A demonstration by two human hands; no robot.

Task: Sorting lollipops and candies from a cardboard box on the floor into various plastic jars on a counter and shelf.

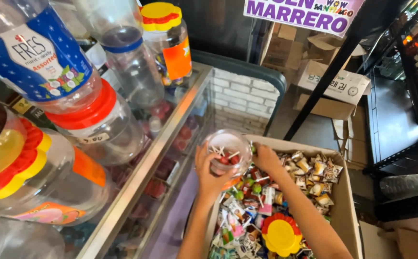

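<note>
While the left hand (208, 171) is gripping a clear jar (228, 152), fingers wrapped around it, the right hand (265, 157) is pinching lollipops (250, 184) in the cardboard box (344, 201).

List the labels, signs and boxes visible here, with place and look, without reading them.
Blue-and-white label on clear plastic jar, upper left.
Orange label on yellow-lidded jar, top centre.
Purple-and-white sign, top.
Brown cardboard box with printed white panel, floor, right.
Open cardboard box of sweets, below the hands.
</note>
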